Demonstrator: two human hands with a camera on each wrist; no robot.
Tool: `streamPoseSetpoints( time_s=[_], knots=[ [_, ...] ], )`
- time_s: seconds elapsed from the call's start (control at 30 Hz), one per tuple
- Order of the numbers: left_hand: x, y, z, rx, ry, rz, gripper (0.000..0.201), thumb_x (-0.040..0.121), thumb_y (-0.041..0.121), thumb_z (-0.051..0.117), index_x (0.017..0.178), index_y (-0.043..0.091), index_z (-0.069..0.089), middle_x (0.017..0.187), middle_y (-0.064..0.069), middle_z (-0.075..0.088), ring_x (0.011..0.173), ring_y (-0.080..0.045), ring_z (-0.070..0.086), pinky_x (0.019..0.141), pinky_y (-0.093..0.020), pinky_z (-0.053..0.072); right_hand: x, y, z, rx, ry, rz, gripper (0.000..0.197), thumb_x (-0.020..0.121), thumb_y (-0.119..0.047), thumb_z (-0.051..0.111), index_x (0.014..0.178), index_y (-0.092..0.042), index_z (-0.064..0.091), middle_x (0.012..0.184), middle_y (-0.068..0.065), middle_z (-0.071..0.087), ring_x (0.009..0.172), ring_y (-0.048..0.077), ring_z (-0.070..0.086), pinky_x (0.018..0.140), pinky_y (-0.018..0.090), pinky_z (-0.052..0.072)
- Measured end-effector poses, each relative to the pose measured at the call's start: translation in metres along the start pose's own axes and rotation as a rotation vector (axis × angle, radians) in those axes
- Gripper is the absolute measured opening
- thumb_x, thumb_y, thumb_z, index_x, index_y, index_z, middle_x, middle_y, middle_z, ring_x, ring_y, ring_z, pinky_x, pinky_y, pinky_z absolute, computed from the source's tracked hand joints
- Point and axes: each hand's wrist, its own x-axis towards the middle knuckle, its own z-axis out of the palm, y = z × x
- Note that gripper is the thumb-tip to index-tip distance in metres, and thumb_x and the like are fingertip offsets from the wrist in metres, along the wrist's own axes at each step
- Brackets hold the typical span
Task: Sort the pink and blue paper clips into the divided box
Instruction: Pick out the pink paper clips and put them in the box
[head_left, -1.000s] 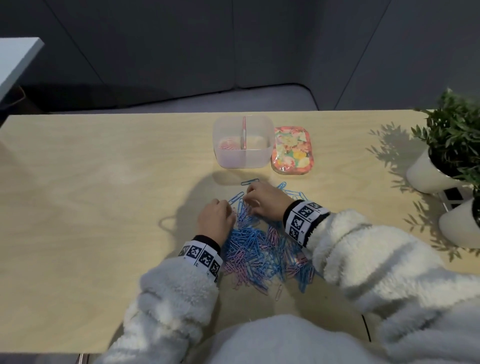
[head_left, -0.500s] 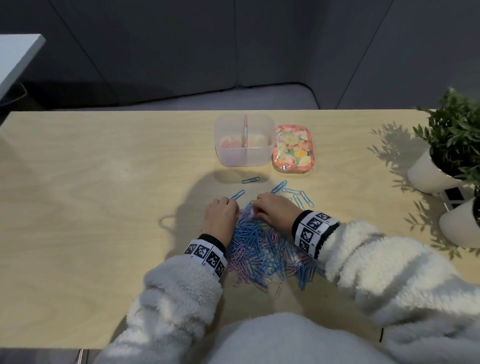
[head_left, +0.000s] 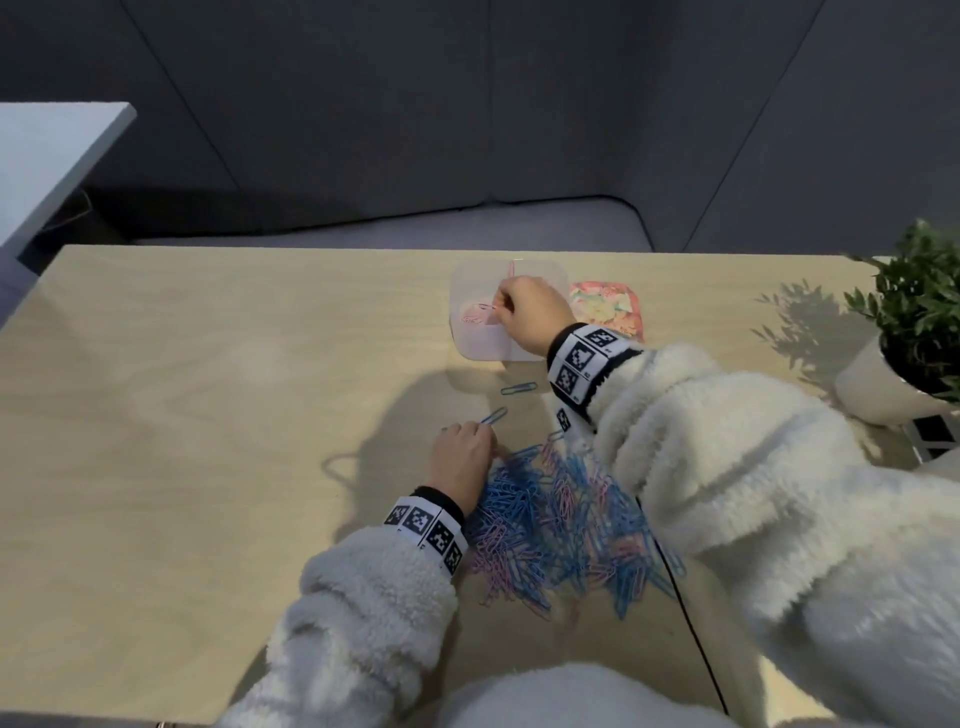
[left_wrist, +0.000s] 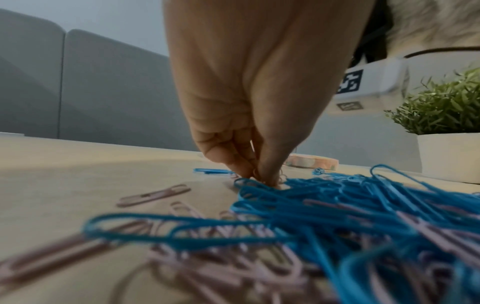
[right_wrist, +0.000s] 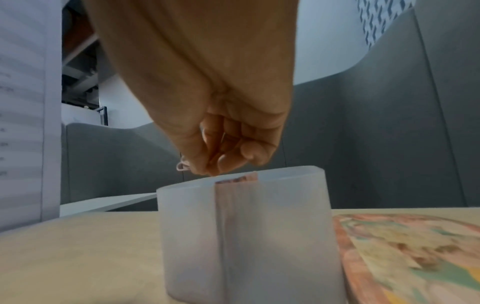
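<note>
Wooden desk (head_left: 208, 415): right hand (head_left: 530, 312) pinches a pink clip (right_wrist: 182, 165) over the divided box (head_left: 467, 291) near the far edge. Left hand (head_left: 460, 457) pinches into the clip pile (head_left: 561, 525); what it grips, can't tell.

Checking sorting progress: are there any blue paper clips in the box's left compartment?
No: in the head view the translucent plastic divided box shows only pink paper clips in its left compartment.

head: above, looking down | wrists: low, close | shared: table (head_left: 208, 415)

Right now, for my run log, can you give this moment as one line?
right hand: pinches pink clip over box left compartment | left hand: fingertips in pile | lid: beside box
</note>
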Motion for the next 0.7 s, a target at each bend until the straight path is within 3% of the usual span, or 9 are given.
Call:
streamPoseSetpoints(
  time_s=[0.1,0.2,0.27,0.33,0.4,0.47,0.6,0.7],
  knots=[
    [0.001,0.001,0.001,0.085,-0.022,0.023,0.017,0.093,0.013,0.043,0.107,0.006,0.048,0.112,-0.013,0.055,0.101,-0.03,0.05,0.087,-0.037,0.04,0.005,-0.001,0.003,-0.025,0.008,0.039,0.021,0.089,-0.007,0.047,0.095,-0.004,0.067,0.107,0.017,0.067,0.099,0.035,0.06,0.084,0.038,0.049],
    [0.006,0.002,-0.011,0.025,0.0,0.055,0.016,0.094,0.014,0.042,0.105,0.006,0.049,0.108,-0.012,0.057,0.098,-0.03,0.052,0.084,-0.038,0.043,0.003,0.001,0.002,0.01,-0.015,0.022,0.023,0.089,-0.007,0.049,0.096,0.005,0.067,0.107,0.022,0.067,0.1,0.038,0.061,0.089,0.044,0.05],
    [0.016,0.001,-0.034,-0.157,0.124,0.038,0.011,0.093,0.011,0.044,0.098,0.006,0.052,0.098,-0.013,0.061,0.088,-0.031,0.056,0.077,-0.04,0.047,-0.001,0.005,-0.002,0.052,0.004,0.007,0.025,0.089,-0.005,0.045,0.099,0.009,0.063,0.11,0.026,0.064,0.105,0.04,0.058,0.092,0.045,0.047],
    [0.031,-0.004,-0.062,-0.297,0.284,0.013,0.009,0.09,0.008,0.048,0.088,0.005,0.056,0.087,-0.014,0.063,0.08,-0.03,0.057,0.071,-0.041,0.047,-0.011,0.01,-0.009,0.14,0.1,0.003,0.029,0.089,-0.004,0.043,0.104,0.005,0.066,0.114,0.02,0.066,0.108,0.032,0.059,0.096,0.037,0.045],
    [0.048,-0.009,-0.087,-0.348,0.444,-0.002,0.01,0.086,0.008,0.054,0.082,0.004,0.062,0.082,-0.014,0.065,0.077,-0.029,0.058,0.069,-0.036,0.044,-0.029,0.017,-0.013,0.23,0.142,0.019,0.029,0.088,-0.003,0.043,0.102,-0.002,0.068,0.108,0.014,0.069,0.096,0.023,0.061,0.09,0.03,0.047],
    [0.066,-0.015,-0.105,-0.409,0.509,-0.025,0.013,0.085,0.01,0.055,0.084,0.003,0.066,0.085,-0.016,0.068,0.082,-0.031,0.06,0.072,-0.034,0.044,-0.053,0.029,-0.01,0.22,0.029,0.037,0.026,0.089,-0.003,0.046,0.1,-0.004,0.069,0.105,0.012,0.07,0.089,0.019,0.06,0.082,0.025,0.044],
    [0.088,-0.022,-0.111,-0.397,0.349,-0.098,0.03,0.09,0.016,0.043,0.097,0.002,0.068,0.102,-0.019,0.07,0.097,-0.033,0.059,0.083,-0.036,0.044,-0.097,0.056,0.009,0.05,-0.234,0.079,0.024,0.088,-0.006,0.05,0.102,-0.01,0.07,0.108,0.006,0.07,0.098,0.021,0.064,0.089,0.031,0.05],
    [0.08,-0.016,-0.096,-0.356,0.49,0.004,0.025,0.09,0.013,0.047,0.093,0.001,0.069,0.104,-0.019,0.067,0.097,-0.035,0.055,0.085,-0.034,0.04,-0.114,0.068,0.021,-0.053,-0.284,0.062,0.021,0.087,-0.011,0.054,0.101,-0.016,0.07,0.11,0.003,0.065,0.101,0.023,0.06,0.088,0.034,0.048]
  ],
)
